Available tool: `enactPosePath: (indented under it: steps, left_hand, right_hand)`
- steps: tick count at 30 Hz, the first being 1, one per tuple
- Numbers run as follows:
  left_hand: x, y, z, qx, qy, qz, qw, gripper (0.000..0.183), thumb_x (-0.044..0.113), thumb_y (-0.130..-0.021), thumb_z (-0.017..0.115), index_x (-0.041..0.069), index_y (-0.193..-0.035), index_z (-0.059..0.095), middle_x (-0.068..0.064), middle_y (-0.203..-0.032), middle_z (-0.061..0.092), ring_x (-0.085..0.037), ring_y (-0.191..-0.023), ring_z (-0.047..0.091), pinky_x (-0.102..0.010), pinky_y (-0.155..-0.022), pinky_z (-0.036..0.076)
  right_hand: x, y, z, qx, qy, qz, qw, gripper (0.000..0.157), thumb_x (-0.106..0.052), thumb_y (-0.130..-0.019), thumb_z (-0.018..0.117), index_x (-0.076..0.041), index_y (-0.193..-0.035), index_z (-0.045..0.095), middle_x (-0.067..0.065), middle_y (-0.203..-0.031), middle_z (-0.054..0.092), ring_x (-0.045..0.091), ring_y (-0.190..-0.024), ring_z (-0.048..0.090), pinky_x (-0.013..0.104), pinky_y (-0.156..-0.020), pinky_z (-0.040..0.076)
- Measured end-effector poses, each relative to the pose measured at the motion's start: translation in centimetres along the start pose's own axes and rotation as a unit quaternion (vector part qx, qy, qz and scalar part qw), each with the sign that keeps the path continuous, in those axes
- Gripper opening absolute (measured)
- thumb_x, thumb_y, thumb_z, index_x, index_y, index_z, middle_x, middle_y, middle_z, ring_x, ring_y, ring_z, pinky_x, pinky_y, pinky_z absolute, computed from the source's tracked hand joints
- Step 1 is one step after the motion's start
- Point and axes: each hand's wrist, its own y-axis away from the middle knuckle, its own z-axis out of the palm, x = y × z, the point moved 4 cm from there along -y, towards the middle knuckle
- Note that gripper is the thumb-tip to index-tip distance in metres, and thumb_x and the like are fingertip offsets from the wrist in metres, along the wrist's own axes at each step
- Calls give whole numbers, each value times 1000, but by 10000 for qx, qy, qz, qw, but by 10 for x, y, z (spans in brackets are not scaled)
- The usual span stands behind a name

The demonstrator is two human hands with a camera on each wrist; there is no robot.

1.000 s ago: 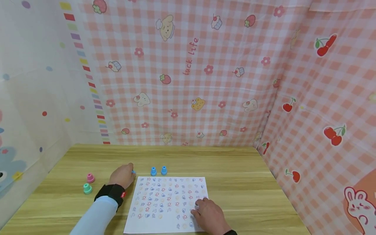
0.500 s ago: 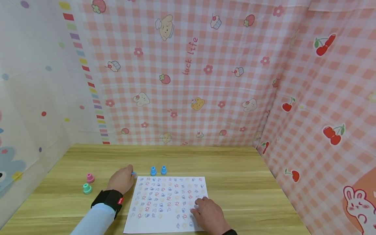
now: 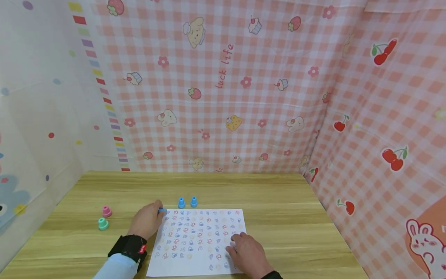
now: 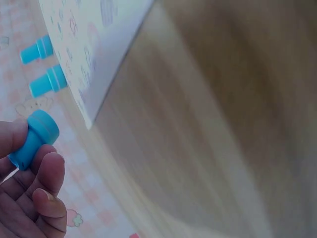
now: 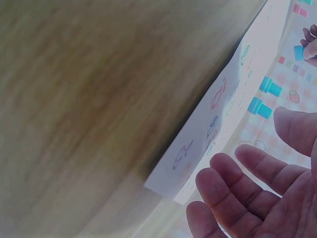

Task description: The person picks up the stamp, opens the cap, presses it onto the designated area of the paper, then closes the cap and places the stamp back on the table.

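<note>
My left hand (image 3: 146, 220) pinches a small blue stamp (image 4: 43, 126) between thumb and fingers. In the head view this stamp is right at the upper left corner of a white sheet (image 3: 195, 267), and in the left wrist view it appears clear of the paper. Rows of small printed pictures in red, blue and pale yellow cover most of the sheet. On the sheet's right side lies my right hand (image 3: 249, 254), fingers relaxed and loosely bent, holding nothing. Two more blue stamps, one (image 3: 181, 203) beside the other (image 3: 194, 202), stand just beyond the sheet's top edge.
Left of my left arm, a pink stamp (image 3: 107, 211) and a green stamp (image 3: 103, 224) stand on the wooden table (image 3: 278, 228). Behind the table hangs a pink checked cloth (image 3: 216, 108); another cloth (image 3: 369, 116) runs along the right side.
My left hand has moved right and slightly nearer, bringing the blue stamp from beside the sheet to its upper left corner. My right hand has stayed in place.
</note>
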Motion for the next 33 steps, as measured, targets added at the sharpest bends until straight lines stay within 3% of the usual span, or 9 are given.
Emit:
enactPosePath:
  steps: [7,17,23,33]
  left_hand:
    - [4,10,5,-74,66,-50,9999,16,9,-93,69,1,-103,61,-5,-82,61,-17,-66,51,-33,-63,46]
    - [13,19,-1,34,191,-49,9998,13,11,-93,70,4,-102,63,-7,-90,67,-16,-70,55,-37,-68,51]
    - [19,23,-1,-85,226,-178,9995,12,12,-94,69,6,-102,64,-4,-89,66,-15,-70,53,-35,-68,49]
    - [35,29,7,-15,271,-115,9996,13,13,-91,72,6,-101,66,-3,-87,66,-13,-69,54,-33,-64,49]
  right_hand:
    - [-2,-2,0,-75,-69,18,9999,32,-34,-92,70,-8,-110,69,1,-90,62,15,-76,51,40,-79,51]
    - [-3,-4,1,-4,-56,13,10000,32,-33,-92,70,-7,-112,69,2,-92,63,15,-79,55,41,-80,51]
    - [-5,-5,1,-2,-101,49,9999,31,-31,-91,71,-8,-112,70,3,-95,65,16,-83,58,42,-81,52]
    - [-7,-8,-1,-91,-116,-14,9999,29,-28,-93,69,-8,-113,70,4,-96,66,17,-84,59,41,-79,52]
